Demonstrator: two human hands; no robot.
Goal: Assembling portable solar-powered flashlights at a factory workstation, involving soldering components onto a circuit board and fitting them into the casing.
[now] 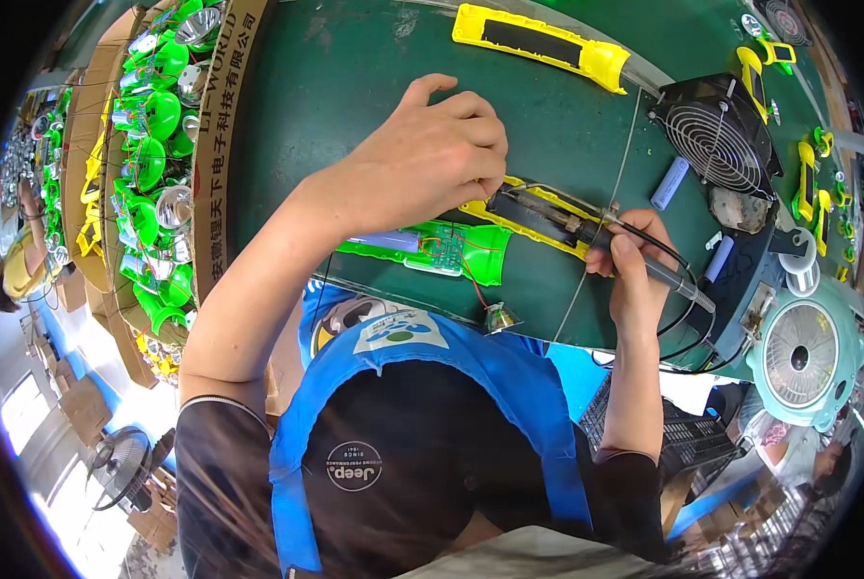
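My right hand [634,265] grips a soldering iron [678,280] by its dark handle, its metal end reaching over a yellow casing half [574,243] with a dark panel. At the other end of that casing, my left hand [437,145] is closed with bent fingers. Thumb and forefinger come together by the casing's rim; whatever they pinch is hidden. Nearer me lies a green casing half [490,253] holding a purple battery cell [388,241] and a small green circuit board [443,249]. A red wire runs from the board to a small lamp reflector [499,317].
Another yellow casing half [543,46] lies at the far side. A black fan [716,130], loose battery cells [670,183] and a teal fan [798,352] stand or lie right. At left, a cardboard box [224,125] holds many green lamp parts [152,162]. Cables hang beside my right hand.
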